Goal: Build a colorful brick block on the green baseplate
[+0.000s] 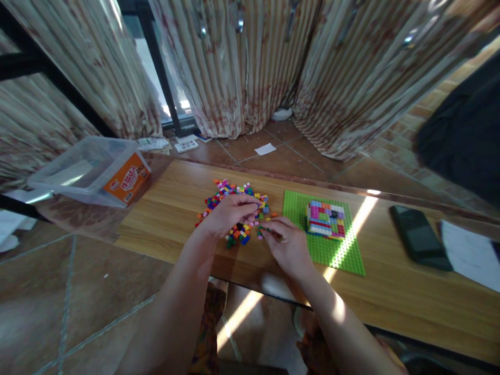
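Note:
A heap of small coloured toy bricks (236, 229) is spread on the wooden table. My left hand (230, 212) reaches over the middle of the heap, its fingers pressed together; whatever may be in them is hidden. Beside the heap's right edge, my right hand (288, 244) is closed in a pinch at a small green toy brick (260, 232). To the right lies a light green studded baseplate (326, 255). A low block built of multicoloured bricks (326, 220) stands on it, apart from both hands.
A clear plastic bin (84, 172) with an orange label stands at the far left. At the right of the wooden table (156, 219) lie a dark phone (420, 237) and a white paper (472, 255). Striped curtains (250, 67) hang behind. A dark shape (464, 130) is at upper right.

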`<state>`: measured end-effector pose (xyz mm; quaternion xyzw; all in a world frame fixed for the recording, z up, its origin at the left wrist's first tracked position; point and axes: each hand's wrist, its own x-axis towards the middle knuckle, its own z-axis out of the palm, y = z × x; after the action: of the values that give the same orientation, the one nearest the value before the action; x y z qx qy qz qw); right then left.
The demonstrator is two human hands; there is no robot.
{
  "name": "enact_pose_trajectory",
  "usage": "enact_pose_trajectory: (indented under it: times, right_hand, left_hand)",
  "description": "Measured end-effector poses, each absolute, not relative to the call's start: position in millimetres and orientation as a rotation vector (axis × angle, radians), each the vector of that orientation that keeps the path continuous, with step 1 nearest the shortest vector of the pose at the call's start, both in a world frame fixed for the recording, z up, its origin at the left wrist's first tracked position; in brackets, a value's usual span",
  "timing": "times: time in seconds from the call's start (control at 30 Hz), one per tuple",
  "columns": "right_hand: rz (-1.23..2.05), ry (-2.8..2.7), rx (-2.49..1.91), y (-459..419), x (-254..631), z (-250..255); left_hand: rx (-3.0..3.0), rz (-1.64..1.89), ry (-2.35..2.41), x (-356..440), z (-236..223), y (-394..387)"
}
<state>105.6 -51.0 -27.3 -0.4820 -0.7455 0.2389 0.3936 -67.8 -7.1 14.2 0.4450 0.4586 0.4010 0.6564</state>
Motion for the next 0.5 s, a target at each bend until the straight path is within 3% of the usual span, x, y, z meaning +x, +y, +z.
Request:
enact_pose_trajectory:
  times: [0.3, 0.5]
  right_hand:
    - [0.286, -2.190, -1.314, -65, 77, -37]
    - [0.298, -2.256, -1.285, -63, 77, -34]
  left_hand:
    - [1.094, 0.980, 1.110, -68, 14, -4]
    - [1.206, 1.011, 1.124, -70, 19, -7]
